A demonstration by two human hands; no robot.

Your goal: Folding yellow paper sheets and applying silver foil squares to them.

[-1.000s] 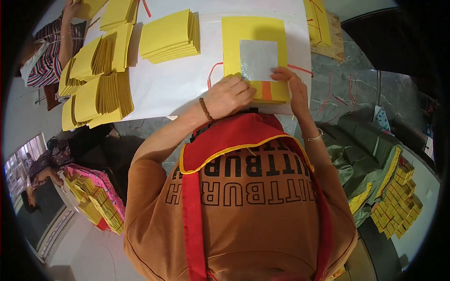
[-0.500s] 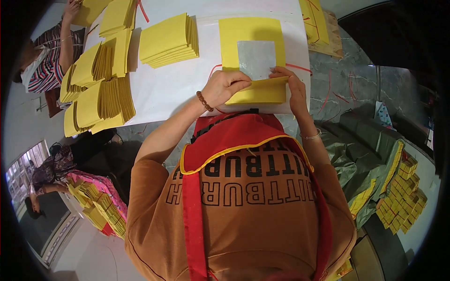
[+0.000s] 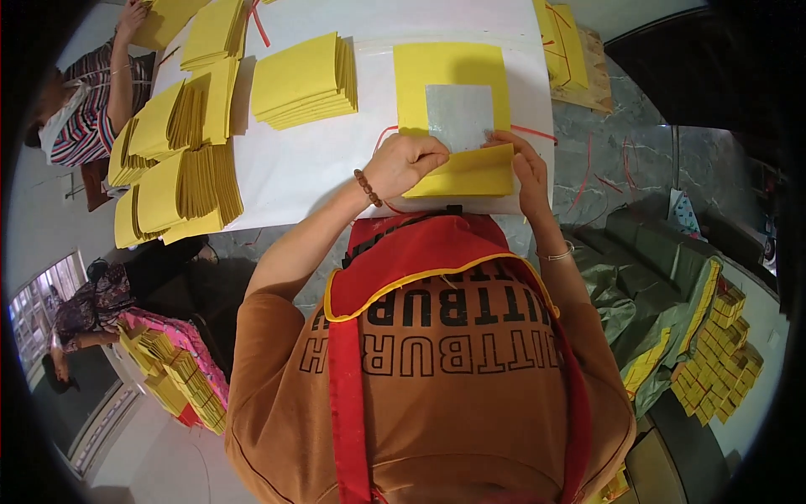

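Observation:
A stack of yellow paper sheets [image 3: 411,88] lies in front of me on a white-covered table, with a silver-grey square [image 3: 459,113] on the top sheet. The near edge of the top sheet is turned up into a folded flap [image 3: 466,172]. At the flap's left end, my left hand [image 3: 407,165] pinches its upper edge between thumb and curled fingers; a brown bead bracelet circles that wrist. My right hand [image 3: 526,168] holds the flap's right corner, thumb on the near side and fingers beyond it, fingertips by the silver square.
Folded yellow paper bundles [image 3: 304,80] stand on the table to the left, with more piles [image 3: 189,189] along its left edge. Red strings [image 3: 533,133] lie about. A person's hand [image 3: 130,21] handles yellow paper at far left. Tied yellow stacks [image 3: 718,361] sit at right beside green sheeting [image 3: 638,286].
The view has shifted slightly, so the table sits lower in the picture. Both hands stay at the flap; my right fingers have moved a little along its corner.

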